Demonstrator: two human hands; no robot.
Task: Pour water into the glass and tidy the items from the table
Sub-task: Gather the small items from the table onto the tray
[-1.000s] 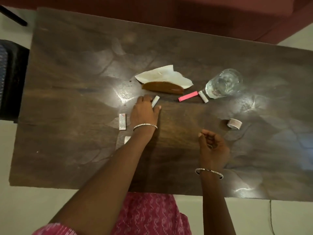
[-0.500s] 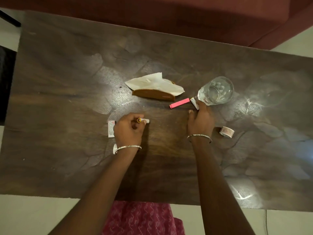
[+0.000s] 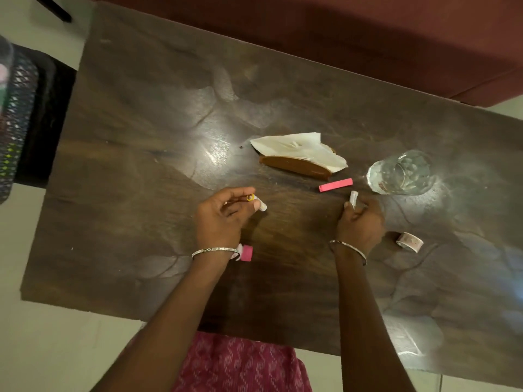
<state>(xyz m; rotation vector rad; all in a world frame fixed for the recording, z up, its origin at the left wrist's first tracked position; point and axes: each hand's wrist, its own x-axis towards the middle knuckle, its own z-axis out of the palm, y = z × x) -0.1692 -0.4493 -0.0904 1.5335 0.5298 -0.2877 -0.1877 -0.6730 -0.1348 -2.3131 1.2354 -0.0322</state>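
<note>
The left hand (image 3: 223, 219) pinches a small white stick (image 3: 259, 204). The right hand (image 3: 360, 220) grips another white stick (image 3: 353, 198). The glass (image 3: 400, 172), with water, stands on the table (image 3: 141, 165) near a pink stick (image 3: 336, 184).

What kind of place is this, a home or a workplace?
Most likely a home living room: a low dark wooden table stands before a dark red sofa, with a glass of water and a tissue holder on it.
</note>
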